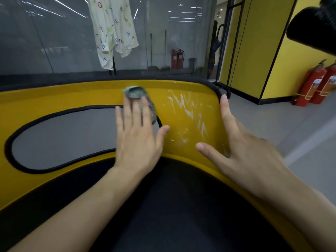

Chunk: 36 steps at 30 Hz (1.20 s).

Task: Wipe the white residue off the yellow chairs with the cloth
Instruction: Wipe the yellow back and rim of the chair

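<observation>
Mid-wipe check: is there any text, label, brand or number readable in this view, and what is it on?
Hanging shirt: scattered single coloured letters, such as "O", "E", "L", "V"; no whole word.
Fire extinguishers by the yellow wall: white labels, too blurred to read.
Fire extinguishers behind the glass: labels too small to read.
Yellow chair: no text, only white smears.

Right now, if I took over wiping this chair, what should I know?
Left grip: flat, fingers straight, pressing the cloth on the chair back, by the right end of its cut-out.
Right grip: open, resting on the chair's right edge, holding nothing.
Residue: white smears on the yellow between the two grips.
Done: the yellow left of the cloth looks mostly clean.
Left: wipe those smears.
</observation>
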{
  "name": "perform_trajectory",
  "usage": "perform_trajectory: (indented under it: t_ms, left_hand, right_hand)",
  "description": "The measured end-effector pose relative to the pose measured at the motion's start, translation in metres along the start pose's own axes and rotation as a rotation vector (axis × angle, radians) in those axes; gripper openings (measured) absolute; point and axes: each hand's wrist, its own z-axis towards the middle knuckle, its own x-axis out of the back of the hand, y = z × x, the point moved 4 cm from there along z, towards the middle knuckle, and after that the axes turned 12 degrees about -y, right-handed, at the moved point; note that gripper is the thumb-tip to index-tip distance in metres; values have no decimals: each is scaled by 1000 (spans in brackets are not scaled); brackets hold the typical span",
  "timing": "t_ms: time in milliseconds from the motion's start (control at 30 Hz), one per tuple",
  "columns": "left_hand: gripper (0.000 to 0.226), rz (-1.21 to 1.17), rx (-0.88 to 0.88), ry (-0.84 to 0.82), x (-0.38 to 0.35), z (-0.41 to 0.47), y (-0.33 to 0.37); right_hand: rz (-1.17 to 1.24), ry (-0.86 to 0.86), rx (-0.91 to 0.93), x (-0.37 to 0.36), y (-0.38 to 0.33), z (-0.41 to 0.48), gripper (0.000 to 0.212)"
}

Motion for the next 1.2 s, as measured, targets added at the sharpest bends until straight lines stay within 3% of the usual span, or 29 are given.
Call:
perform_trajectory:
  t_ms: [133,233,367,567,633,800,867,967,1033,1100,1200]
  left_hand:
    - [83,40,-263,1,-4,8,42]
    - [79,189,-158,22,-5,9,-9]
    - [80,112,-13,10,5,5,-37]
    - [80,-52,-328,-64,6,13,49]
    - [78,30,-285,-3,6,18,31]
    - [80,-79,166,-37,7,5,-24]
    - [81,-215,115,-77,13,11,14]
    - [80,-244,-176,-53,23,18,79]
    - [78,-190,-259,-28,20,19,77]
    - [76,-77,-194,3,11,21,46]
    - [76,-43,76,21,8,19,-2]
  right_hand:
    - [-9,21,7,0,-2,0,97]
    - [-7,15,-5,1,-1,-1,97]
    - [6,12,-3,1,-2,-2,96]
    - [-42,43,-21,-1,-4,-2,94]
    - [-47,57,-27,0,-3,-3,94]
    - [-41,42,-34,-3,0,-3,93]
    - [-36,44,-29,-6,1,-2,90]
    - [-15,76,5,-5,3,1,86]
    - [23,66,11,-2,1,0,84]
    - [77,48,1,1,1,-3,81]
    - [113,20,-13,1,0,-4,77]
